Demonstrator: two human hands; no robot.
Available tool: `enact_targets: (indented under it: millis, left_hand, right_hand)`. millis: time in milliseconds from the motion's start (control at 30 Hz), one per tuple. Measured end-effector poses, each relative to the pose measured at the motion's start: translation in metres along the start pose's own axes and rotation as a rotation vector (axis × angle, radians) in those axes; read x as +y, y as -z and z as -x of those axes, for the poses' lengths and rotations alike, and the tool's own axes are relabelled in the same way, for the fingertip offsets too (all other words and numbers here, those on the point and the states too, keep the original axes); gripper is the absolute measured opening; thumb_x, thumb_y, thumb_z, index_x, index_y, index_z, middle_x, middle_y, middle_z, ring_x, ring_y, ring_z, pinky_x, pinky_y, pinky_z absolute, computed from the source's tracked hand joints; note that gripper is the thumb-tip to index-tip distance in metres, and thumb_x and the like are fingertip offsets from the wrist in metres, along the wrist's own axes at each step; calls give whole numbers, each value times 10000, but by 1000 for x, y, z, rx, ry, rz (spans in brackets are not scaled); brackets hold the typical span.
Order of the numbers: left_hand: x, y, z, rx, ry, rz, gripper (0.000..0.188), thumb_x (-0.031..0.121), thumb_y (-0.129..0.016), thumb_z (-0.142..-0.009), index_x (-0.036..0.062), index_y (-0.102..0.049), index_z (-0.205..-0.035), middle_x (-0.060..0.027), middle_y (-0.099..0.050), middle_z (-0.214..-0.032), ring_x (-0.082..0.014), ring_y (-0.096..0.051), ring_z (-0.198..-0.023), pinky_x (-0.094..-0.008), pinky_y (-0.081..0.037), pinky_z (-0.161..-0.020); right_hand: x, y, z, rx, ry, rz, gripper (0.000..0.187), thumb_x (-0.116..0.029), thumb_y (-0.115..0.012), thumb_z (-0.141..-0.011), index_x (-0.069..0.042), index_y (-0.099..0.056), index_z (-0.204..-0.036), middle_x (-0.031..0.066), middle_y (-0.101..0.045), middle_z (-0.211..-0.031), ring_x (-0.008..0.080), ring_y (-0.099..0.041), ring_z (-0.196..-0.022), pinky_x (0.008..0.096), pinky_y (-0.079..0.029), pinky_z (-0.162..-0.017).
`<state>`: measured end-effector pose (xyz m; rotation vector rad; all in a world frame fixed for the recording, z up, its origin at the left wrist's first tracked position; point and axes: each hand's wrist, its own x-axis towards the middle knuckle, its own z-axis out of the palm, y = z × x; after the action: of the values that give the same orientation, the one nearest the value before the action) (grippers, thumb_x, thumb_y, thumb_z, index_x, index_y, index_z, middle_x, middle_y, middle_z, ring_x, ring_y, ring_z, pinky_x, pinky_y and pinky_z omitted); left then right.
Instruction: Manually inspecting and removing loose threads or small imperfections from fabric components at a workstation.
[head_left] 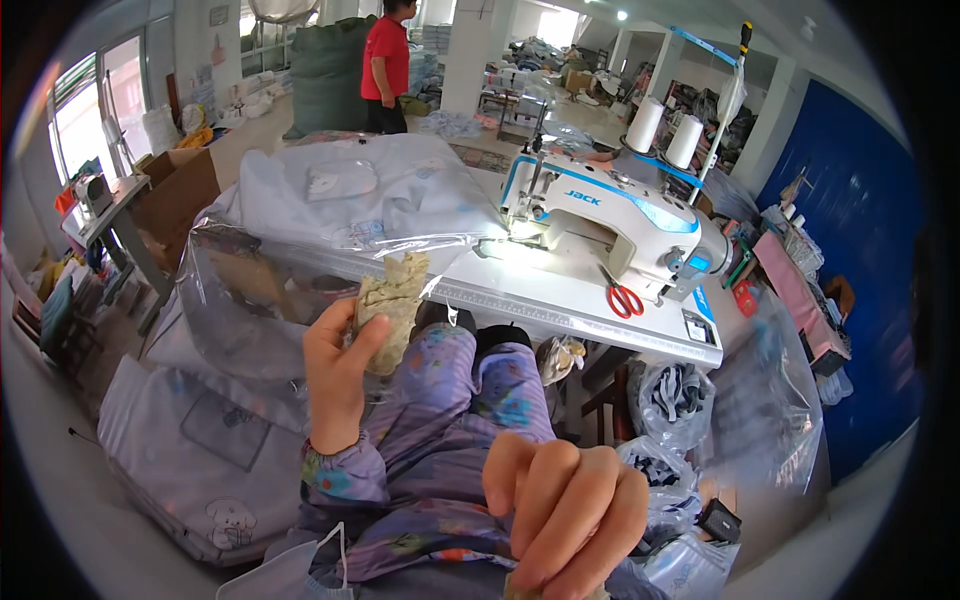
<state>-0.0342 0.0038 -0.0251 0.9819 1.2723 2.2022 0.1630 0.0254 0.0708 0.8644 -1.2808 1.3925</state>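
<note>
My left hand (340, 370) is raised over my lap, thumb and fingers pinching a greenish-beige, crumpled flat piece (393, 312) with ragged edges. It resembles torn flatbread, but I cannot be sure of its kind. Close to the camera, my right hand (570, 510) has its fingers curled together. A bit of similar beige stuff (520, 592) shows under those fingers at the lower edge; the rest is hidden. In front of me stands a white and blue sewing machine (610, 205), its lamp lit. Pale printed fabric (350, 190) lies on the machine table (560, 318), left of the needle.
Red-handled scissors (624, 300) lie on the table below the machine arm. Clear plastic sheeting (240, 290) hangs at the left front. Folded pale fabric (200, 450) is piled lower left. Bagged striped cloth (675, 400) sits lower right. A person in red (388, 65) stands beyond the table.
</note>
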Motion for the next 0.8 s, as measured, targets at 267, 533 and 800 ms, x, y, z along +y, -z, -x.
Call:
enact_targets:
  millis: [267, 533, 800]
  left_hand:
    - [4, -5, 2, -20, -6, -34, 250, 90, -691, -919, -72, -666, -1107, -37, -690, -988, -70, -595, -871, -229, -468, -787]
    - [2, -4, -1, -24, -27, -15, 236, 55, -693, -916, -69, -668, -1115, -26, -691, -987, -67, -597, -880, -220, -461, -795]
    - [1, -4, 2, -29, -29, -2, 232, 55, -701, -917, -63, -674, -1115, -18, -692, -987, -63, -596, -887, -221, -456, -795]
  right_hand:
    - [-7, -13, -2, 38, 76, 30, 155, -189, -762, -920, -77, -754, -815, 40, -725, -846, 157, -569, -752, 317, -461, -721]
    - [-2, 47, 4, 59, 49, 475, 102, -144, -724, -916, -114, -637, -871, 18, -572, -776, 156, -520, -703, 329, -431, -713]
    - [-14, 47, 11, -145, -20, 333, 80, -149, -702, -946, -89, -678, -900, 79, -674, -898, 177, -549, -813, 361, -466, -743]
